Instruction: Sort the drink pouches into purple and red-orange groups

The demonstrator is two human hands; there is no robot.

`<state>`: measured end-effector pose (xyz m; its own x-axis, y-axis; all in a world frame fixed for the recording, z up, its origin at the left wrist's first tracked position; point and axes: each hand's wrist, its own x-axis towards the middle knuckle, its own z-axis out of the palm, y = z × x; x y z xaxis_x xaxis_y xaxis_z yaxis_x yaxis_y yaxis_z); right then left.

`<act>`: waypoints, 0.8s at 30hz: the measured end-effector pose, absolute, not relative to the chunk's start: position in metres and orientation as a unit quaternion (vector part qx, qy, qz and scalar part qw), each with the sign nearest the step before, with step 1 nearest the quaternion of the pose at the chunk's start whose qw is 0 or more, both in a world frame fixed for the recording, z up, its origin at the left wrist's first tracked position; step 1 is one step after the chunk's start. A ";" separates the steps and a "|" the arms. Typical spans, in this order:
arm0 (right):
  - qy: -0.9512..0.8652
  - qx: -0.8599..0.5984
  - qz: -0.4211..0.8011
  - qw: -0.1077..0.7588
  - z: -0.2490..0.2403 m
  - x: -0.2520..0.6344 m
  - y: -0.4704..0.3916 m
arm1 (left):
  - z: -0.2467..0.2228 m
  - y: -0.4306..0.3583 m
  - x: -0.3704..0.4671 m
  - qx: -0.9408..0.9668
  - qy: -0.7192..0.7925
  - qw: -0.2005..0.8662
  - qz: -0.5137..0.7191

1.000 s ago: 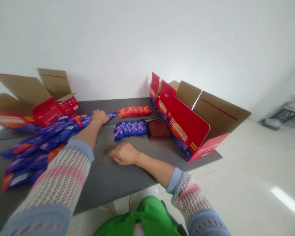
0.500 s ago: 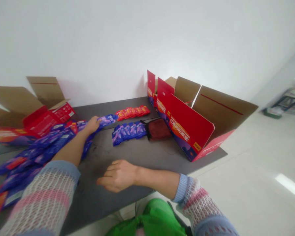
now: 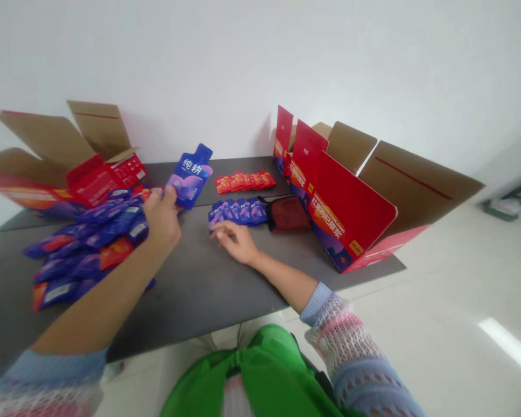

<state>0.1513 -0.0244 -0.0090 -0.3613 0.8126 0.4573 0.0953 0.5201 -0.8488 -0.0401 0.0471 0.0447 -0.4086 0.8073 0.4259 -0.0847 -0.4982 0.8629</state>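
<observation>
Behind the work area, a plain white wall [image 3: 191, 69] is seen, with a dark table [image 3: 226, 295] set in front of it. At the table's right side, a line of red cartons [image 3: 351, 202] is stood with flaps raised and brown inner faces exposed. At the left side, another open carton [image 3: 91, 179] is noted. A green garment [image 3: 264, 376] is worn by the person, below the table's near edge. In front of the left carton, blue pouches, with some red and orange areas showing, are gathered in a loose pile [image 3: 113, 226]. A row of purple-blue pouches [image 3: 245, 211] is laid overlapping at mid-table; a row of red pouches [image 3: 245, 181] is laid behind it, nearer the wall. A dark brown bag [image 3: 290, 214] is placed between the purple-blue row and the cartons.

By the left hand [image 3: 162, 220], closed at its lower edge, a single blue pouch [image 3: 191, 179] is held raised and tilted, narrow end uppermost, white characters visible. The right hand [image 3: 237, 240] is positioned at the purple-blue row's near left end, fingers bent and narrowly parted; whether anything is gripped there cannot be told.
</observation>
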 end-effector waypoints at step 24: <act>-0.783 -0.482 0.194 0.341 0.005 0.165 -0.017 | -0.019 -0.005 -0.010 0.658 0.426 0.414 0.463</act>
